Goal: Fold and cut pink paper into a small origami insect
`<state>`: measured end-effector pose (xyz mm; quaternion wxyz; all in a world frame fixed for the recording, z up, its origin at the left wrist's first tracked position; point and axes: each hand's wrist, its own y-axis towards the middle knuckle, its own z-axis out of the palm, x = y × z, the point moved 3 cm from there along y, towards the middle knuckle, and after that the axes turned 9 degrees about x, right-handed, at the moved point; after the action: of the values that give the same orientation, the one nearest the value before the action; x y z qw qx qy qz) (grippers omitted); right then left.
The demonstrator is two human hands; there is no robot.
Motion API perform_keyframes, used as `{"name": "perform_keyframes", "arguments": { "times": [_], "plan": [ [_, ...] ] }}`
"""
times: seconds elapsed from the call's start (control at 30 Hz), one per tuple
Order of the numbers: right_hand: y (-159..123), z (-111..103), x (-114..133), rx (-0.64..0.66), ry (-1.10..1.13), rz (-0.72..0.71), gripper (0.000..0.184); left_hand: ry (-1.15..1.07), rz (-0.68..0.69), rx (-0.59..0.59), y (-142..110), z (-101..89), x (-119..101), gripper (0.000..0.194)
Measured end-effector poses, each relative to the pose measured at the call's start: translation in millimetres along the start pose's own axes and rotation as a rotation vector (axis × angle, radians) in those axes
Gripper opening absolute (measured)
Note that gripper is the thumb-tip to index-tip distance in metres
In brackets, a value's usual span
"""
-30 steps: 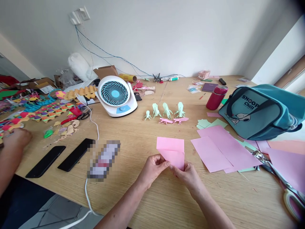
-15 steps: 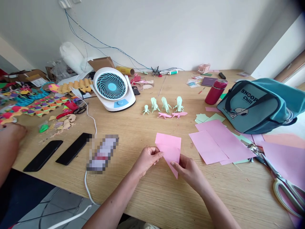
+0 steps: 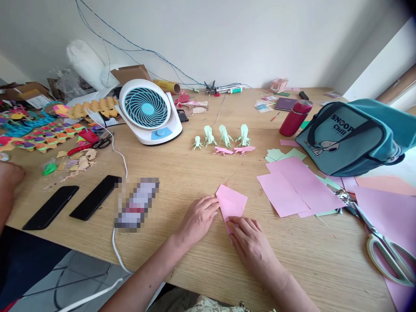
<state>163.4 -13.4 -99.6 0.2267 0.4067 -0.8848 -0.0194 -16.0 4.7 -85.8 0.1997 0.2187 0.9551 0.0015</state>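
The wooden table [image 3: 169, 186] carries everything here, with a teal bag [image 3: 354, 138] towards the right and a white fan [image 3: 147, 108] farther left. Loose pink sheets [image 3: 312, 190] lie to the right of the hands, near large scissors [image 3: 373, 240].

The left hand [image 3: 199, 216] is open, its fingers together and their tips on the left edge of the pink paper [image 3: 232, 201]. The right hand [image 3: 248, 240] is also open, fingers bent over the paper's narrow lower part and pressing down. The paper lies on the table between them, wide end pointing away (a lopsided kite, more or less).

The step in hand looks like flattening a slanting fold. The next move, I judge, calls for the edges to be held true while a fingertip firms the crease along its length.

Smaller still, folded green figures [image 3: 225, 136] and pink figures [image 3: 243, 150] stand beyond the paper.
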Motion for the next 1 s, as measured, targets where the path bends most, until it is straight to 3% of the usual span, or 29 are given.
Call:
{"name": "perform_keyframes", "arguments": {
  "times": [0.1,0.3,0.77,1.0],
  "plan": [
    [-1,-1,-1,0.003,-0.009,-0.003,0.028,0.151,0.103,0.048,-6,4.0,7,0.037],
    [5,2,-2,0.041,-0.107,0.010,0.028,0.272,0.147,0.102,-5,8.1,14,0.036],
    [31,6,-3,0.176,-0.329,0.065,0.027,0.273,0.115,0.183,-4,5.3,15,0.038],
    [40,12,-1,0.105,-0.366,0.015,0.024,0.264,0.136,0.163,-5,3.0,16,0.040]
  ]
}}
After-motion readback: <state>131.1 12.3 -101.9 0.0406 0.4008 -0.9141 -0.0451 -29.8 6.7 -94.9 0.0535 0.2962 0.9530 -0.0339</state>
